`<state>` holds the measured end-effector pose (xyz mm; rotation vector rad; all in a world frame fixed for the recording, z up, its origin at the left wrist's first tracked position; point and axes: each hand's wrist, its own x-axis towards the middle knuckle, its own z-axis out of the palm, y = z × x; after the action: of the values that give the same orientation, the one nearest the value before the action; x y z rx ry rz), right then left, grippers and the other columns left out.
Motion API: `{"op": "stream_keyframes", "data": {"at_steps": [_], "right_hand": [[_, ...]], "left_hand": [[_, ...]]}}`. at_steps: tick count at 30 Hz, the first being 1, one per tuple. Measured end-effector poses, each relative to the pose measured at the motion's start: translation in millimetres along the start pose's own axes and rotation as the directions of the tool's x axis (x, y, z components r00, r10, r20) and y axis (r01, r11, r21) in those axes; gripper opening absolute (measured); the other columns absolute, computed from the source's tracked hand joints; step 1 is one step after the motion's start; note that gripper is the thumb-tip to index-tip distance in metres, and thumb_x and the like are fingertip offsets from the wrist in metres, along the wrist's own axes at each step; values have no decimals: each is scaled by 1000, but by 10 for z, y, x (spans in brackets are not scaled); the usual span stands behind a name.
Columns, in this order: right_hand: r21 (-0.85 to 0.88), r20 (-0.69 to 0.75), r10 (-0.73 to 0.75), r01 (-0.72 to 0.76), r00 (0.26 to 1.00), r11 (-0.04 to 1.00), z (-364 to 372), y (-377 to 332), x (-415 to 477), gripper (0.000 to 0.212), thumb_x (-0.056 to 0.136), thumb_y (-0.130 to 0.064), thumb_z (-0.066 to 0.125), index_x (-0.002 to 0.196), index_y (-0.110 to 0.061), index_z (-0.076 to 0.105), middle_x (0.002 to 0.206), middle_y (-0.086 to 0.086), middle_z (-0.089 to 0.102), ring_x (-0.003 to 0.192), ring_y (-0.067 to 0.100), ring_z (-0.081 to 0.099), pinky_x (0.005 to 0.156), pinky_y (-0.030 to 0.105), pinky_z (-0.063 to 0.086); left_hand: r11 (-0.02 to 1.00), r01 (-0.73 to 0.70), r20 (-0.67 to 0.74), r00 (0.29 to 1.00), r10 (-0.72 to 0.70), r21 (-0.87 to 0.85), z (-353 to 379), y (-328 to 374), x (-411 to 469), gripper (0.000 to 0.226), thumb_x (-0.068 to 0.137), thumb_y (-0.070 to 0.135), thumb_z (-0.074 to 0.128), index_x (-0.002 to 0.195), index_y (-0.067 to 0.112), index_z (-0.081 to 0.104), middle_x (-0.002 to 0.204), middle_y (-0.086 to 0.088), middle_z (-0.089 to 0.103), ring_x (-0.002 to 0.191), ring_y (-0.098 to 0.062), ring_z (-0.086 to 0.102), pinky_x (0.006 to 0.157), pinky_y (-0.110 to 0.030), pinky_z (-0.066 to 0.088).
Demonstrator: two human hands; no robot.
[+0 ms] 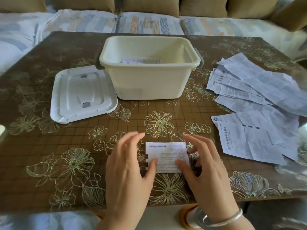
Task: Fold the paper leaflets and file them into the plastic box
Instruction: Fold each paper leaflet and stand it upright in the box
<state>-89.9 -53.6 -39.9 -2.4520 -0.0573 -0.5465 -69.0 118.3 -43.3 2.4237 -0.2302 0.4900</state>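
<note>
A folded leaflet [167, 153] lies flat on the flower-patterned bench [49, 140], near its front edge. Its small Chinese print is too fine to read. The left hand [126, 171] and right hand [206, 170] are both released, fingers arched above the paper, with each thumb tip resting on it. Behind stands the cream plastic box [149, 80], open, with folded leaflets [141, 60] inside and its lid [83, 95] just beside it. On the right, unfolded leaflets [259, 90] lie fanned; the nearest leaflet's heading [226, 140] ends "分散片说明书".
</note>
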Motion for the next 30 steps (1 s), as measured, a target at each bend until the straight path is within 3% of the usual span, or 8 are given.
{"op": "stream_keyframes", "data": {"at_steps": [2,6,12,16,20,23,27,30], "right_hand": [[-18,26,7,-6,1000,1000,-9,-5,10,52,78,-25,70,127,-25,53,127,-12,50,103,7,54,73,19,50],[-140,211,-3,33,977,990,-114,-64,187,49,78,-26,73,124,-29,56,115,-15,55,105,9,46,87,26,46],[-226,580,113,26,807,974,-225,-196,776,62,72,-54,70,123,-27,48,109,-13,52,97,6,50,88,23,45],[-375,702,127,212,701,903,-182,-343,952,62,73,-56,70,118,-19,50,106,-5,59,94,15,54,78,24,43],[-348,778,173,185,604,919,-196,-368,1071,50,70,-56,74,103,-22,59,99,-7,59,92,14,54,73,25,43],[-346,774,178,170,607,923,-189,-351,1055,49,71,-56,72,103,-19,63,100,-5,61,94,16,56,81,27,47],[-268,769,152,98,621,958,-220,-273,983,22,84,-44,66,82,-23,62,81,-11,61,71,7,56,58,15,41],[-90,734,198,-196,649,976,-243,-194,898,17,87,-34,66,76,-21,64,76,-7,68,64,8,64,56,18,50]], "left_hand": [[999,-32,5,999,32,13,0,5,10,49,72,26,77,118,21,60,136,0,47,106,-15,54,94,-34,45],[987,-148,28,989,147,57,16,-19,19,7,83,28,69,90,27,69,105,13,60,100,-14,51,85,-30,40],[991,-134,48,990,133,28,0,-47,25,5,82,28,70,87,29,69,96,19,61,93,-13,53,80,-32,41],[993,-115,66,991,113,19,-4,-41,15,5,84,29,67,88,31,69,98,21,61,96,-13,54,83,-32,40],[992,-122,81,989,120,27,-14,-48,11,11,85,35,57,90,34,67,98,21,59,97,-12,52,82,-31,39],[992,-124,94,988,121,24,-16,-52,14,14,83,35,55,90,34,67,98,21,59,97,-13,52,82,-32,39],[994,-106,103,989,106,-5,-23,-56,28,12,83,31,58,92,32,67,100,21,60,98,-12,54,84,-33,42],[992,-63,60,996,70,-113,-43,-55,48,20,84,34,57,99,27,68,105,17,60,100,-8,58,86,-36,48]]}}
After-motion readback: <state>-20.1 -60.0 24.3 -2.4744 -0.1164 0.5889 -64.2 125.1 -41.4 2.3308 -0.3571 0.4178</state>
